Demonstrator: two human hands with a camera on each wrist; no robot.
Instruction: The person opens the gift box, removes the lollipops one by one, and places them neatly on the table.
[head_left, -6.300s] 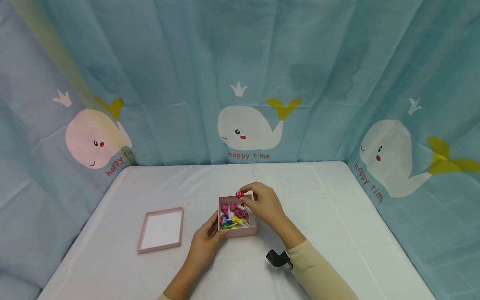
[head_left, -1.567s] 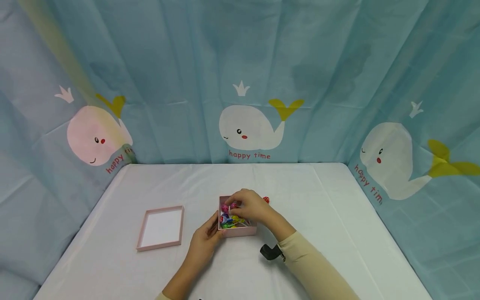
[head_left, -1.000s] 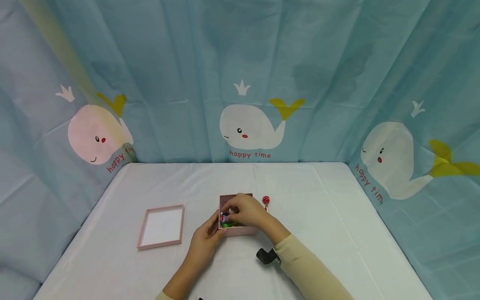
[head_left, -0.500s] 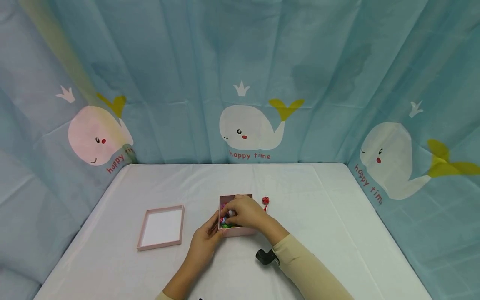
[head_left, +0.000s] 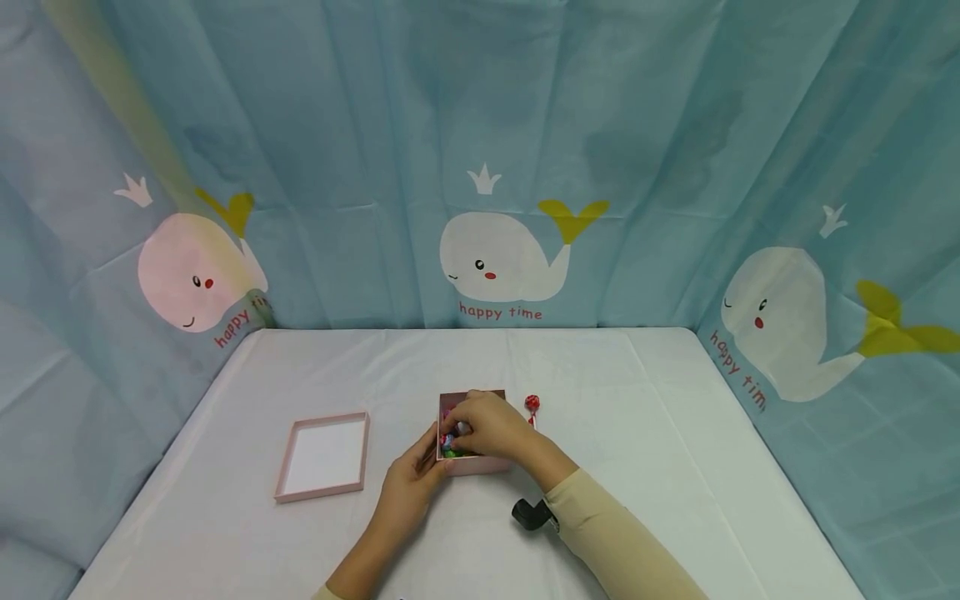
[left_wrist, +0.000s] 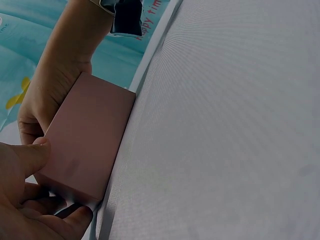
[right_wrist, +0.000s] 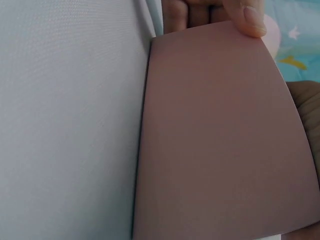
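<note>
A small pink box (head_left: 480, 467) stands uncovered on the table, with several wrapped lollipops (head_left: 448, 443) inside. My left hand (head_left: 408, 482) grips its near left corner; the left wrist view shows the thumb on one wall of the box (left_wrist: 90, 135) and fingers around the lower edge. My right hand (head_left: 495, 425) reaches over the right side into the box, index finger and thumb bent among the sweets. Whether it pinches one is hidden, since the walls block both wrist views. A red lollipop (head_left: 532, 402) lies on the table just right of the box.
The pink-rimmed lid (head_left: 322, 454) lies inside-up to the left of the box. A white cloth covers the table (head_left: 637, 467). Blue curtains (head_left: 337, 167) with whale prints close off the back and both sides. A black device (head_left: 531, 514) hangs from the right wrist.
Earlier the right hand held the red lollipop above the box; now that lollipop lies on the table at the right. The right hand has since gone down into the box. The left hand stays put.
</note>
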